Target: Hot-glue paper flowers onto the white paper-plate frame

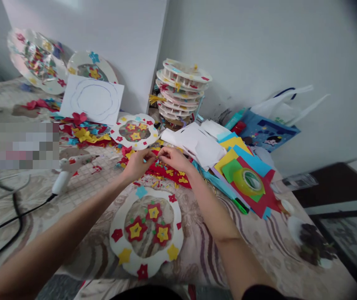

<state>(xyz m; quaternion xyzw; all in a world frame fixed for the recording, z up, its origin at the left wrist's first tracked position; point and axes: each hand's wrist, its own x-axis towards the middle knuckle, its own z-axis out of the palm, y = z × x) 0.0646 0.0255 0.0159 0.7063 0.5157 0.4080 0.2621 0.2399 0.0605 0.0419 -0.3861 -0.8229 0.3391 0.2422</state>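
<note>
At the far left of the surface (81,175), two decorated round discs (37,60) leaned against the wall, and in front of them stood one white sheet (92,99) with a flower outline drawn on it. One white glue gun (69,168) lay below, its cord trailing off to the left, beside a heap of red, yellow and blue paper scraps (84,133). Just right of that lay one white flower-edged ring (134,131) set with small stars. Nearer the person lay a second, larger flower-edged ring (147,231), bearing three red-and-yellow stars in its middle and small cut-outs round its rim.

Above that ring the two hands met. The left hand (139,163) and the right hand (172,158) each had a narrow grip, fingertips pinched together on something too small to make out, held over one red paper piece (167,171) dotted with yellow. The forearms crossed over the near ring's upper edge and hid part of the scraps behind.

Behind the hands rose one stack of white discs (181,89). Further right lay a pile of white paper pieces (197,141), then coloured sheets (244,160) in yellow, blue, green and red, with one roll of tape (249,181) on top. One blue bag (267,131) rested by the wall.
</note>
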